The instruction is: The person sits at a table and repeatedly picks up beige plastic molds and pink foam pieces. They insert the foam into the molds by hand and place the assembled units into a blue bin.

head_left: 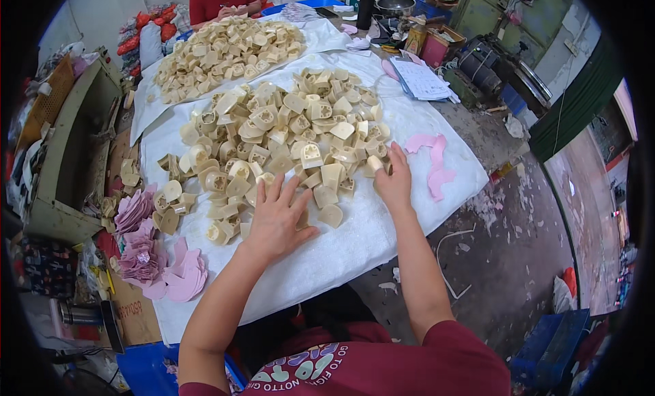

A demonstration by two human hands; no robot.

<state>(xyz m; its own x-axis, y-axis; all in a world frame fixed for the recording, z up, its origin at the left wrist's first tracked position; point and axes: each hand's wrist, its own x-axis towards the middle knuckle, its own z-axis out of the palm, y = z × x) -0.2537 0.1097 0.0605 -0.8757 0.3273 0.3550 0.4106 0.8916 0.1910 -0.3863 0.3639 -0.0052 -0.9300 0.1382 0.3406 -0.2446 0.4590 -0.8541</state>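
A pile of cream, block-like moulded pieces (pixel 273 123), which look like shoe heels with hollowed ends, covers the middle of a white cloth (pixel 341 253). At its near edge my left hand (pixel 276 215) lies palm down with fingers spread, touching the closest pieces. One piece is partly hidden beside its thumb. My right hand (pixel 392 181) rests against the pile's right edge, thumb and fingers apart; nothing shows gripped in it. Just right of that hand lies a wavy pink cut-out strip (pixel 437 165) on the cloth.
A second heap of cream pieces (pixel 228 55) lies farther back, near a person in red (pixel 218 6). Stacked pink cut-outs (pixel 140 249) sit at the left edge. Papers (pixel 419 79) and a motor (pixel 481 62) are back right. A metal cabinet (pixel 65 150) stands left.
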